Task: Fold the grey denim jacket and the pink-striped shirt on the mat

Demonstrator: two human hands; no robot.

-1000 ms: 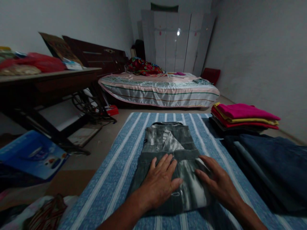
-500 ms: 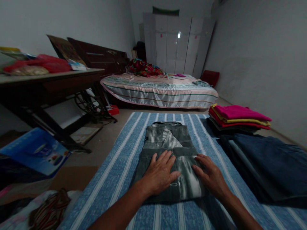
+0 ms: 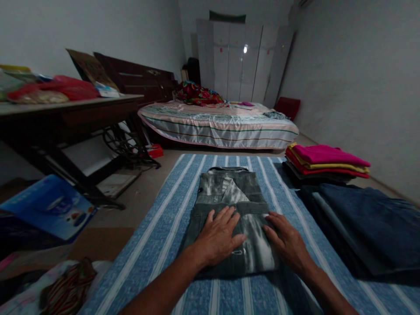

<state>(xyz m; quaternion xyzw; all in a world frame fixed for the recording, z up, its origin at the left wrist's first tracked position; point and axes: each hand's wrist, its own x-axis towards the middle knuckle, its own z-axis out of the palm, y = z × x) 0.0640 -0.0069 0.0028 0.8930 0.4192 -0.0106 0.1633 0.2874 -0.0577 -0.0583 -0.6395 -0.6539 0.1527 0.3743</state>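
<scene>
A folded grey-green jacket (image 3: pixel 229 192) with pale faded patches lies flat on a blue cloth with white stripes (image 3: pixel 170 210). My left hand (image 3: pixel 218 236) rests palm down on the jacket's lower half, fingers stretched forward and thumb out to the right. At the right edge of the jacket, my right hand (image 3: pixel 287 240) touches the fabric with its fingers extended and apart. Neither hand grips the cloth. The jacket's collar end points away from me, and a small light loop or buttonhole shows near my left thumb.
Right of the jacket lie folded jeans (image 3: pixel 367 223) and a stack of folded clothes (image 3: pixel 328 159), pink on top. A sewing-machine table (image 3: pixel 108 103) and a blue box (image 3: pixel 52 208) stand left. Beyond is a bed (image 3: pixel 219 127) before a wardrobe (image 3: pixel 236 65).
</scene>
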